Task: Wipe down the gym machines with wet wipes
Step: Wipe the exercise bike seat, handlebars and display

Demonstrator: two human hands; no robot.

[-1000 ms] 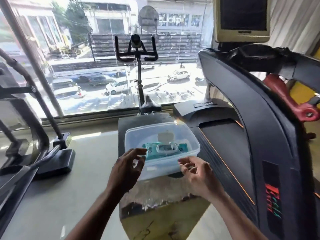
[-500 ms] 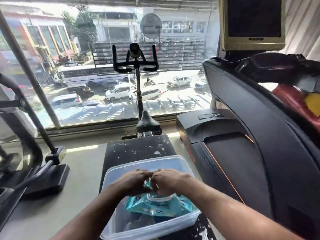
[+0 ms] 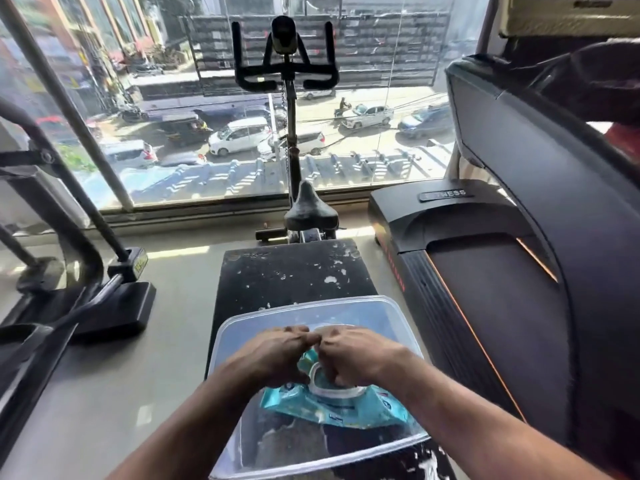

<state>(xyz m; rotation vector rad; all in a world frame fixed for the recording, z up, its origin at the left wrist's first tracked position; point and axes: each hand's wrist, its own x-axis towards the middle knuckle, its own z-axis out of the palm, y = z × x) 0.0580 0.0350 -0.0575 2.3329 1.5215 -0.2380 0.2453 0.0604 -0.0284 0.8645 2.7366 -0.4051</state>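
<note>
1. The wet wipes pack (image 3: 341,408) sits in a clear plastic tub (image 3: 398,313) on a scuffed black table (image 3: 294,271), near edge of the scene, right in front of the person.
2. Left hand (image 3: 273,353) and right hand (image 3: 356,355) both have a closed grip on the top of the pack, fingers curled around the white flip lid (image 3: 332,393). Looks like they're working it open, no wipe out yet.
3. Handling-wise: the pack is soft, crinkly and light, probably a bit slick, so it'll buckle if squeezed mid-body. Best hold is the stiff lid ring, one hand pinning it while the other pulls.
4. Spin bike (image 3: 294,140) stands far behind the table, treadmill (image 3: 485,271) on the right, none wiped so far I'd guess.
</note>
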